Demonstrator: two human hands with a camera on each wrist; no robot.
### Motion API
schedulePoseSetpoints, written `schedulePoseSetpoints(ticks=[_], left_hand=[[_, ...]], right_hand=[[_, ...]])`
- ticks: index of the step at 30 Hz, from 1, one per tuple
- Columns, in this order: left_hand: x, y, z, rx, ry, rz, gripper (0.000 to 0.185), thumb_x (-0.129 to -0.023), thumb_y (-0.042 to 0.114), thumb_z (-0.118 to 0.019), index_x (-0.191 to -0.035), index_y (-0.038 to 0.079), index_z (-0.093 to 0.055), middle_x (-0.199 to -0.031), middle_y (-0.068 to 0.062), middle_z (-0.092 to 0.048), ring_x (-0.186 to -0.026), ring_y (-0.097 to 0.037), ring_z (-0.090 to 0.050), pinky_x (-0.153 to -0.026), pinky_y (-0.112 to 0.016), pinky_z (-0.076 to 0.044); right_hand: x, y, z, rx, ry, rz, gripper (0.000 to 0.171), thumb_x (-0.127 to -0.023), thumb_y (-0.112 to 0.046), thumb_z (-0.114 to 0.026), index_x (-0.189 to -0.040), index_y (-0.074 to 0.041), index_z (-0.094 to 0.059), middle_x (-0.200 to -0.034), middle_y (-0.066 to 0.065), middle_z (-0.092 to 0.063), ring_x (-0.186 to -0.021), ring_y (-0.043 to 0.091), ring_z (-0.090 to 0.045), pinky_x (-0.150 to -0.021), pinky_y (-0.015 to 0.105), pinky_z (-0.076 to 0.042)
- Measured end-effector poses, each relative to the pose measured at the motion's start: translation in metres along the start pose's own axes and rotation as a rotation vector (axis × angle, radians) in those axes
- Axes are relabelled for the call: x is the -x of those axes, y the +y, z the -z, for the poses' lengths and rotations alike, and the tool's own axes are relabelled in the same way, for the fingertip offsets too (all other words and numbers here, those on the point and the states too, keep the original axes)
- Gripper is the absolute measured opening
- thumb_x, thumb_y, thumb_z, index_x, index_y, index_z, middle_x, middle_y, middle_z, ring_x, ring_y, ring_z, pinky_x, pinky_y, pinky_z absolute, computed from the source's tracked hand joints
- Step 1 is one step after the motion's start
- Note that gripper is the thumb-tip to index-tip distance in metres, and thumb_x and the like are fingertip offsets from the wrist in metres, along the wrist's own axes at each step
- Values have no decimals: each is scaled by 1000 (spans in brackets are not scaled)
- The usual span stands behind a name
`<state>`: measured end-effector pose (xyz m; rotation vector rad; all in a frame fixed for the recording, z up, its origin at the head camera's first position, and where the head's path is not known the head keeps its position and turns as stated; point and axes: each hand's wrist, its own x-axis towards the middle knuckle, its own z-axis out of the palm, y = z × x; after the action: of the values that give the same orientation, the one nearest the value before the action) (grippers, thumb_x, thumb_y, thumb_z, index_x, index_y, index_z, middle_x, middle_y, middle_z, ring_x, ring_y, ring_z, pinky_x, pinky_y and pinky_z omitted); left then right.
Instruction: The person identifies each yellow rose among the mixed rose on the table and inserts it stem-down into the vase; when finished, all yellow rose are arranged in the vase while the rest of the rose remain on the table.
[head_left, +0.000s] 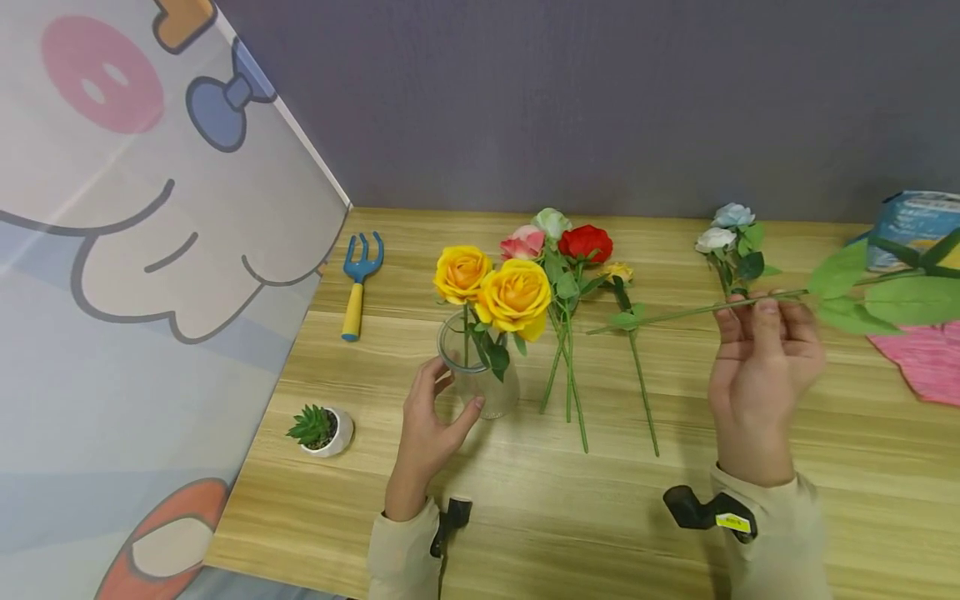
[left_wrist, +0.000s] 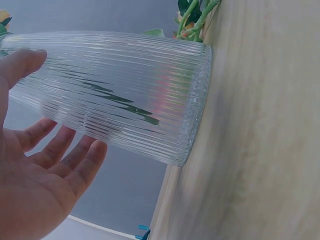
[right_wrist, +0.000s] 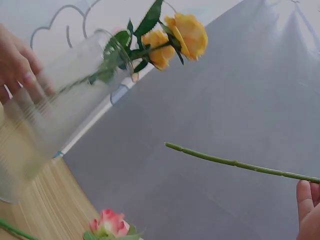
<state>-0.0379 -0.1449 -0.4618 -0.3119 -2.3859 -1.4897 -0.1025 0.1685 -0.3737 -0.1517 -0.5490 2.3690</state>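
Observation:
My left hand (head_left: 430, 425) curls round a clear ribbed glass vase (head_left: 495, 398), thumb on one side and fingers on the other. The vase stands on the table, and two yellow roses (head_left: 516, 293) rise out of its mouth, their dark stem ends visible through the glass in the left wrist view. Off to the right, my right hand (head_left: 761, 367) pinches a long green stem (right_wrist: 235, 163) between thumb and fingers, raised above the table. Its cut end points left toward the vase, while broad green leaves (head_left: 911, 298) spread at its right; any bloom lies beyond the frame.
Right of the vase lie pink, pale green, red (head_left: 587, 243) and small yellow flowers. Blue and white flowers (head_left: 715, 240) lie farther right, near a blue packet (head_left: 918, 218) and pink cloth (head_left: 926, 360). A toy fork (head_left: 357, 292) and potted succulent (head_left: 324, 431) are at left.

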Motion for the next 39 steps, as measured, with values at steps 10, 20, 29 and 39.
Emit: schedulePoseSetpoints(ticks=[10, 20, 29, 39], left_hand=[[-1, -1, 0, -18, 7, -20, 62, -86, 3, -78, -142, -3, -50, -137, -20, -57, -126, -38, -58, -101, -54, -56], [0, -2, 0, -18, 3, -5, 62, -87, 4, -78, -141, -3, -50, -137, -20, -57, -126, -37, -58, -104, -52, -55], [0, -4, -1, -13, 4, -9, 62, -87, 4, -78, -142, -2, -50, -137, -20, -57, -126, -37, -58, -103, -54, -55], [-1, -4, -1, -8, 4, -10, 63, -86, 4, -78, -142, -3, -50, -137, -19, -57, -128, -36, -57, -104, -52, -55]], right_hand=[[14, 4, -4, -46, -65, -2, 6, -94, 21, -56, -94, 18, -52, -80, 25, -63, -65, 32, -68, -56, 32, -63], [29, 9, -6, -19, -192, -9, 4, -96, 21, -53, -94, 17, -52, -84, 25, -65, -70, 32, -70, -61, 33, -64], [36, 11, -8, -2, -227, -14, 2, -95, 22, -54, -97, 21, -54, -84, 25, -65, -71, 32, -71, -62, 32, -64], [45, 14, -8, -6, -269, -31, 3, -95, 22, -54, -97, 21, -54, -84, 24, -67, -72, 31, -71, -65, 33, -65]])
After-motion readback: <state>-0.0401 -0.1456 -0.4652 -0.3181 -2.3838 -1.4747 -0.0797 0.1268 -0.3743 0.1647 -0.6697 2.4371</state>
